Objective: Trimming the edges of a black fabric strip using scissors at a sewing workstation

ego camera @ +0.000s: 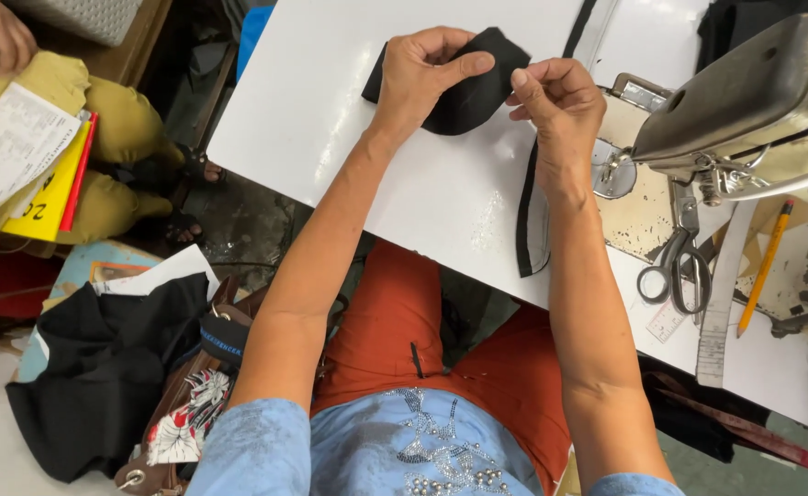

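Note:
My left hand [427, 73] grips a folded piece of black fabric [477, 92] over the white sewing table [331, 110], thumb pressed across its top. My right hand [558, 106] pinches the fabric's right edge between thumb and fingertips. Below my right wrist a narrow black strip [523, 220] runs down the table to its front edge. Both forearms reach up from my lap, where I wear orange trousers and a blue top.
A grey sewing machine [744, 101] stands at the right, with scissors [675, 266], a yellow pencil [764, 266] and a measuring tape [718, 312] beside it. At the left another person in yellow holds papers [18, 147]. Black cloth [101, 367] and a bag [184, 413] lie on the floor.

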